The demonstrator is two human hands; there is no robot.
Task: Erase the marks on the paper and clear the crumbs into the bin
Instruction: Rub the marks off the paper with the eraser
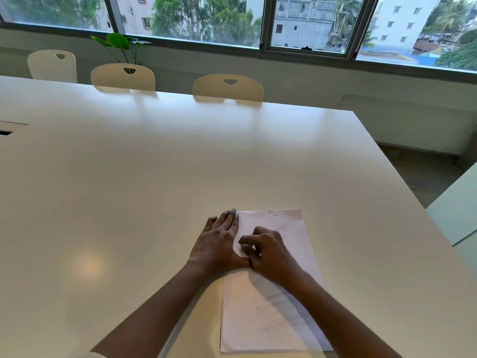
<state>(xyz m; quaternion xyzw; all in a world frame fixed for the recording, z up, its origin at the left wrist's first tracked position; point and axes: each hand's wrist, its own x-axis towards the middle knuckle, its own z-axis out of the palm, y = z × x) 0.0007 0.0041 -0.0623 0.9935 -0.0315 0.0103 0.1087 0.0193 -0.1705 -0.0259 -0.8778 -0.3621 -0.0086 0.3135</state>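
The paper [273, 306] lay lengthwise away from me on the white counter [154, 177], its near end close under my arms. My left hand [219, 244] lay flat across the paper's left edge near its far corner. The fingers were straight and together, pressing down, half on the sheet and half on the bare counter beside it. My right hand [268, 251] sat on the paper just to the right of the left one, the two touching at the thumbs. Its fingers were curled under, and I could not tell whether they pinched anything. Faint grey marks [265, 313] showed on the paper's near half, and two small dark specks [272, 213] near its far edge. Left of the paper and beyond its far edge the counter ran wide and bare. To the right, a strip of counter lay between the paper and the counter's edge. Chairs [228, 87] stood well beyond the paper, along the counter's far side.
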